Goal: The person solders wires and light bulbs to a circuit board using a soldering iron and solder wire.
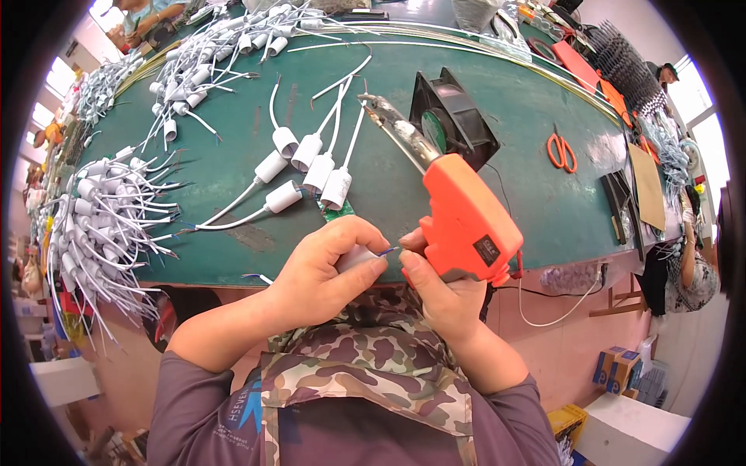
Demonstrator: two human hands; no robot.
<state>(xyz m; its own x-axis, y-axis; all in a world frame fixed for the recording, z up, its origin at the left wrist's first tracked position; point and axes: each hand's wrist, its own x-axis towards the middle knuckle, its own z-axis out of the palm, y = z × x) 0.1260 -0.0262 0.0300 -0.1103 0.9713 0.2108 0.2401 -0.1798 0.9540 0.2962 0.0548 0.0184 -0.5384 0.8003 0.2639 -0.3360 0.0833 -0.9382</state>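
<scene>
My left hand (318, 272) is closed round a white cylindrical lamp socket (357, 258), mostly hidden by the fingers. A short blue wire end (387, 251) sticks out toward my right hand (451, 301). That hand grips the handle of an orange-red soldering gun (472, 221), its metal tip pointing up and away to the left. Right thumb and forefinger come together near the wire end; whether they touch it I cannot tell. Beyond my hands lie several white lamp sockets (318, 172) with white cables, beside a small green circuit board (342, 209).
A black fan (452, 120) stands on the green table (544, 210) behind the soldering gun. Orange-handled scissors (561, 151) lie to its right. Heaps of cabled white sockets (101, 225) fill the left side, one overhanging the near edge. Another person (148, 19) sits at the far left.
</scene>
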